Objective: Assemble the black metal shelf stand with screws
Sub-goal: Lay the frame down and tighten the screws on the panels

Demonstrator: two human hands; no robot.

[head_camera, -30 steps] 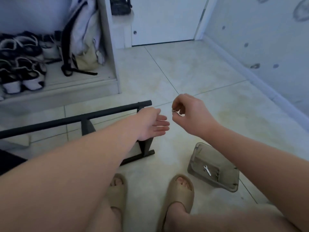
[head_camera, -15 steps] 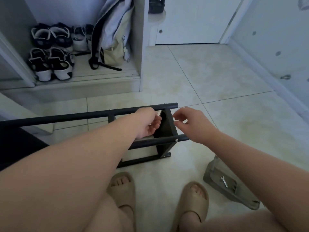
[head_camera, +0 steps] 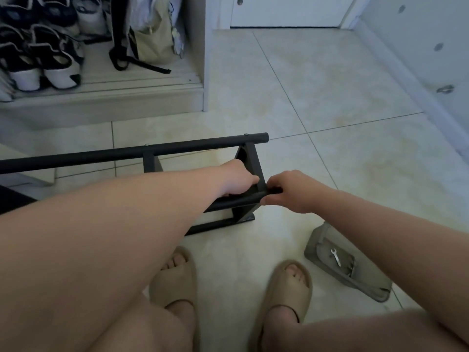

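Down at floor level, both bare forearms stretch forward from a crouch and meet at the right end of the black metal shelf stand (head_camera: 250, 158), which stands on the tiled floor (head_camera: 330, 97) just ahead of the person's feet. The left hand (head_camera: 237, 177) reaches over the near rail (head_camera: 236, 202), knuckles up, thumb lying against the slanted end frame (head_camera: 251, 153) and fingers curled down behind the rail, so it grips the stand there. The right hand (head_camera: 289, 190) comes in from the other side, wrist bent, its fingers and thumb closed round the stub of the near rail that pokes out past the end frame. Whether anything small is pinched in them cannot be told, since the hand covers the joint. To the upper left an open shoe cabinet (head_camera: 106, 97) holds black-and-white shoes (head_camera: 50, 67) and a pale bag (head_camera: 152, 39). The stand's top rail (head_camera: 177, 148) runs off to the left, well clear of the hands. Two beige sandals (head_camera: 175, 280) sit near the lower edge. Right of them, partly hidden under the right forearm, lies a grey tray (head_camera: 317, 247) with a small wrench (head_camera: 335, 257) inside. Two silver screws (head_camera: 245, 134) show on top of the top rail.
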